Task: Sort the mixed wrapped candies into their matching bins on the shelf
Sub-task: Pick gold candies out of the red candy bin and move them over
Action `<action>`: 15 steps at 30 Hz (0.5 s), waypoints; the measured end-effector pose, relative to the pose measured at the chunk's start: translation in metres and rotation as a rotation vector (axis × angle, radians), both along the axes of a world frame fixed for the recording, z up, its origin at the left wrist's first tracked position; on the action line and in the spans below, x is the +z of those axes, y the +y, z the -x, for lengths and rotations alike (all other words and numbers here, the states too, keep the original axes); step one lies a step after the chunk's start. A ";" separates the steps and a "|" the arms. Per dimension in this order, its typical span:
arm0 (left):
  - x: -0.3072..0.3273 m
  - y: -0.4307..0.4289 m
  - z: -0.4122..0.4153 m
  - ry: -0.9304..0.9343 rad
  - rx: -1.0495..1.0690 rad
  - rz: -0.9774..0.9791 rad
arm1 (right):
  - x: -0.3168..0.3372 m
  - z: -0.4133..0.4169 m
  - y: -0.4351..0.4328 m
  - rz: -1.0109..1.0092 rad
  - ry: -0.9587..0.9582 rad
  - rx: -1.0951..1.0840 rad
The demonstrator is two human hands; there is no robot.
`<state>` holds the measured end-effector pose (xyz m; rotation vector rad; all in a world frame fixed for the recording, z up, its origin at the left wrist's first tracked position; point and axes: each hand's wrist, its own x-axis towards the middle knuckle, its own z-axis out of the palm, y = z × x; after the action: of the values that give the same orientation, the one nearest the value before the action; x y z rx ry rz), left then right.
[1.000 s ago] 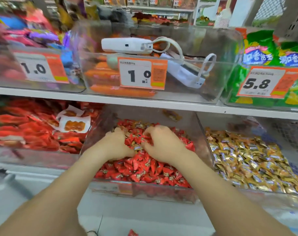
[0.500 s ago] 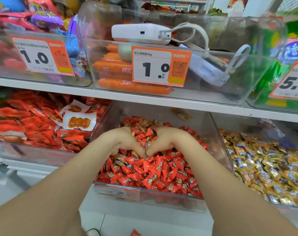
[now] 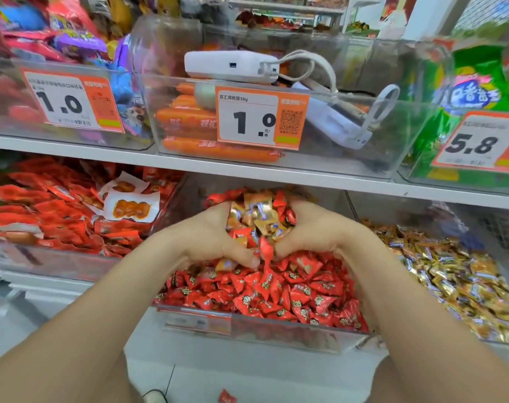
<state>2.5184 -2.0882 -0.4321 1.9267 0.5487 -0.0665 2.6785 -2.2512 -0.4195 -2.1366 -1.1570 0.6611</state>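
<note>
A clear middle bin (image 3: 276,330) on the lower shelf is full of red wrapped candies (image 3: 265,289). My left hand (image 3: 209,237) and my right hand (image 3: 320,231) are cupped together over it, thumbs meeting at the front. Between them they hold a heap of mixed candies (image 3: 259,219), gold wrappers on top and red ones among them. One red candy hangs down between my thumbs. To the right, another clear bin holds gold wrapped candies (image 3: 456,280).
A left bin holds red snack packets (image 3: 52,210) and a white packet (image 3: 131,207). The upper shelf carries bins with orange sausages (image 3: 189,120), a white power bank (image 3: 230,65) and green bags (image 3: 477,91). A red candy (image 3: 227,397) lies on the floor.
My cupped hands have risen out of the red candies, lifting a mixed heap with gold wrappers now showing on top. The view has moved closer to the shelf.
</note>
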 end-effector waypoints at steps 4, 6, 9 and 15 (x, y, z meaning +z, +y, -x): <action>-0.004 -0.010 0.019 -0.039 -0.131 -0.186 | 0.003 0.008 -0.036 0.015 -0.008 0.178; -0.010 -0.014 0.027 0.000 -0.265 -0.259 | -0.001 0.023 -0.046 0.050 -0.025 0.214; -0.024 -0.018 0.033 0.051 -0.471 -0.470 | -0.021 0.046 -0.054 0.083 -0.227 0.269; -0.040 -0.019 0.031 0.133 -0.578 -0.575 | -0.029 0.055 -0.059 0.366 -0.454 0.367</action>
<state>2.4876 -2.1076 -0.4718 2.6089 0.0725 -0.4499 2.6233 -2.3105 -0.4490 -2.4863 -1.8206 0.5937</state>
